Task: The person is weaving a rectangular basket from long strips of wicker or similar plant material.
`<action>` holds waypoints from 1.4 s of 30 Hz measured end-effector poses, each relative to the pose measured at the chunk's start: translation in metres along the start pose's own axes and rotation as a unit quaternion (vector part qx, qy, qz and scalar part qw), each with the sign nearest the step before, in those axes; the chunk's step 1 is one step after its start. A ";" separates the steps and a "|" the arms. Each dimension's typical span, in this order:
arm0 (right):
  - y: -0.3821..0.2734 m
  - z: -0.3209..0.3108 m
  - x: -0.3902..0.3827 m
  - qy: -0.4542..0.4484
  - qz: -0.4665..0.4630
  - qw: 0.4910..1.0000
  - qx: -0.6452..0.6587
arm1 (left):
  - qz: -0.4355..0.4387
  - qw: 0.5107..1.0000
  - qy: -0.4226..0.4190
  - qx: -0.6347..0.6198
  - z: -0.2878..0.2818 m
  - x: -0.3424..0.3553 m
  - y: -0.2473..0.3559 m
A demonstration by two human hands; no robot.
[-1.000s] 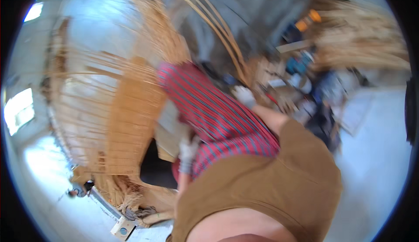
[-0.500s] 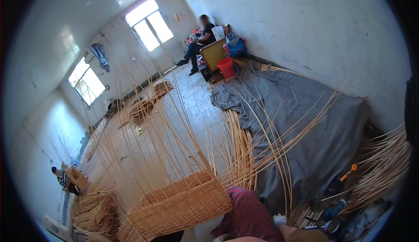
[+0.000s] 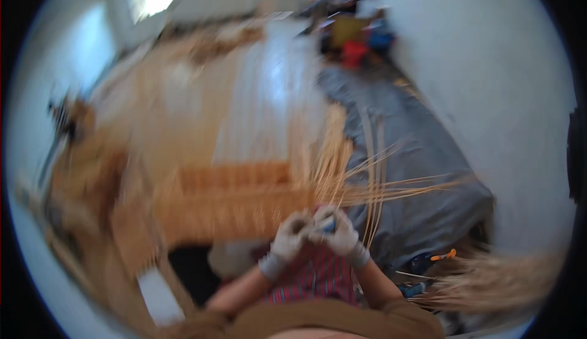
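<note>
Here are both gloved hands, close together above the striped cloth [image 3: 312, 278]: the right hand [image 3: 340, 235] curls around a small blue thing [image 3: 329, 224], blurred; the left hand [image 3: 288, 239] is bent beside it, its grip impossible to tell. The woven basket [image 3: 226, 213] sits just beyond, leftward.

Left hand [image 3: 290, 235]: off-white glove [image 3: 286, 243], grey cuff [image 3: 271, 267]
Right hand [image 3: 342, 235]: matching glove [image 3: 347, 242], also grey-cuffed
Top [image 3: 342, 322]: plain brown, at 6 o'clock
Sleeves [image 3: 411, 318]: same brown, at 5 and 7 o'clock, forearms bare below
Lap cloth [image 3: 309, 278]: red, dark-striped, garment type unclear
</note>
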State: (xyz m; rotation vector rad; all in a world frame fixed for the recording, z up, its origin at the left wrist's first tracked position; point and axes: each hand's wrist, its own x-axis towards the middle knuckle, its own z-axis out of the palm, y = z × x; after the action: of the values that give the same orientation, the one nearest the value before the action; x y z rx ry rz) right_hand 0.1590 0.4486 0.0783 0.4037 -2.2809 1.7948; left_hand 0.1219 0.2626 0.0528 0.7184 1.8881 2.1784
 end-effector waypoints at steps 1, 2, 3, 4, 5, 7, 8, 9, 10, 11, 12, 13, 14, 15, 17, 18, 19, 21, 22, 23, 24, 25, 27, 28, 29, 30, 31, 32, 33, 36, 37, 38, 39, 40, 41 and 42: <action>-0.005 0.016 0.009 -0.015 0.091 0.994 0.053 | -0.074 0.997 0.002 0.020 -0.016 -0.004 0.006; -0.008 0.028 0.013 -0.043 0.074 0.991 0.106 | -0.070 0.996 0.028 0.047 -0.026 -0.015 0.010; -0.009 0.045 0.015 -0.047 0.028 0.991 0.126 | -0.100 0.995 0.024 -0.019 -0.040 -0.025 0.014; -0.007 0.058 0.020 -0.048 -0.052 0.992 0.105 | -0.073 0.989 0.064 -0.112 -0.044 -0.032 0.017; -0.007 0.070 0.021 -0.065 -0.066 0.989 0.114 | -0.118 0.971 0.080 -0.194 -0.056 -0.044 0.022; -0.004 0.084 0.032 -0.091 -0.074 0.991 0.068 | -0.168 0.952 0.096 -0.238 -0.075 -0.054 0.032; -0.003 0.084 0.039 -0.105 -0.088 0.990 0.020 | -0.178 0.958 0.104 -0.200 -0.091 -0.055 0.040; -0.004 0.081 0.049 -0.138 -0.110 0.984 -0.039 | -0.190 0.962 0.106 -0.163 -0.108 -0.055 0.050; -0.005 0.072 0.059 -0.096 -0.133 0.981 -0.100 | -0.154 0.971 0.141 -0.115 -0.134 -0.052 0.063; -0.006 0.058 0.073 -0.094 -0.145 0.968 -0.184 | -0.121 0.976 0.167 -0.064 -0.169 -0.049 0.080; -0.007 0.040 0.087 -0.047 -0.149 0.960 -0.232 | -0.037 0.976 0.213 -0.032 -0.208 -0.048 0.097; -0.007 0.019 0.103 -0.008 -0.168 0.943 -0.287 | -0.009 0.951 0.309 0.035 -0.249 -0.046 0.114; -0.007 -0.007 0.117 0.008 -0.145 0.949 -0.279 | 0.023 0.940 0.340 0.012 -0.296 -0.042 0.133; -0.003 -0.026 0.128 0.023 -0.067 0.961 -0.268 | 0.063 0.920 0.386 0.034 -0.334 -0.041 0.143; 0.008 -0.056 0.145 0.044 -0.043 0.955 -0.292 | 0.034 0.870 0.490 0.035 -0.397 -0.036 0.154; 0.014 -0.067 0.150 0.075 0.034 0.949 -0.306 | 0.019 0.871 0.483 0.092 -0.415 -0.035 0.150; 0.020 -0.075 0.155 0.047 -0.078 0.940 -0.328 | 0.006 0.864 0.480 0.149 -0.430 -0.031 0.145; 0.031 -0.083 0.161 0.024 -0.188 0.904 -0.383 | 0.003 0.861 0.462 0.213 -0.447 -0.026 0.132; 0.037 -0.082 0.163 0.031 -0.164 0.898 -0.407 | -0.002 0.869 0.447 0.212 -0.452 -0.019 0.125; 0.040 -0.084 0.165 0.038 -0.164 0.899 -0.405 | 0.037 0.889 0.421 0.177 -0.455 -0.020 0.120; 0.043 -0.083 0.167 0.057 -0.158 0.898 -0.406 | 0.038 0.885 0.414 0.208 -0.459 -0.016 0.118; 0.044 -0.085 0.167 0.057 -0.144 0.898 -0.412 | 0.062 0.898 0.397 0.179 -0.461 -0.016 0.117; 0.045 -0.089 0.166 0.080 -0.104 0.889 -0.438 | 0.038 0.888 0.402 0.218 -0.467 -0.015 0.120; 0.045 -0.091 0.165 0.081 -0.093 0.885 -0.450 | 0.015 0.881 0.421 0.214 -0.470 -0.016 0.122; 0.047 -0.093 0.165 0.073 -0.080 0.883 -0.457 | 0.013 0.875 0.423 0.236 -0.471 -0.016 0.123; 0.049 -0.095 0.165 0.075 -0.086 0.881 -0.459 | -0.018 0.863 0.448 0.230 -0.472 -0.016 0.124; 0.051 -0.096 0.166 0.058 -0.059 0.885 -0.458 | 0.003 0.863 0.437 0.254 -0.473 -0.016 0.124; 0.055 -0.098 0.168 0.051 -0.052 0.888 -0.454 | 0.009 0.859 0.440 0.261 -0.472 -0.017 0.123; 0.058 -0.099 0.170 0.061 -0.086 0.894 -0.436 | 0.015 0.862 0.444 0.245 -0.471 -0.017 0.121; 0.063 -0.101 0.179 0.023 -0.068 0.888 -0.454 | 0.000 0.853 0.463 0.239 -0.468 -0.016 0.121; 0.062 -0.100 0.181 0.022 -0.058 0.888 -0.456 | -0.015 0.845 0.471 0.253 -0.465 -0.015 0.123; 0.058 -0.098 0.181 0.036 -0.076 0.886 -0.456 | -0.018 0.833 0.470 0.292 -0.462 -0.012 0.127; 0.052 -0.095 0.178 0.023 -0.068 0.885 -0.460 | -0.019 0.825 0.468 0.315 -0.455 -0.010 0.130; 0.046 -0.088 0.171 0.014 -0.034 0.880 -0.473 | -0.049 0.812 0.485 0.322 -0.443 -0.007 0.133; 0.038 -0.081 0.162 -0.036 -0.036 0.890 -0.453 | -0.034 0.816 0.485 0.313 -0.427 -0.003 0.136; 0.030 -0.072 0.149 -0.079 -0.012 0.894 -0.441 | 0.077 0.830 0.443 0.330 -0.405 0.005 0.136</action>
State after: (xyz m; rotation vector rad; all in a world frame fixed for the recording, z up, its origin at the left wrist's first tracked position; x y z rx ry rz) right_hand 0.0081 0.5126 0.1170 0.3931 -2.8571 0.5655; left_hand -0.0444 -0.1184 0.1527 -0.1935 3.2232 2.0932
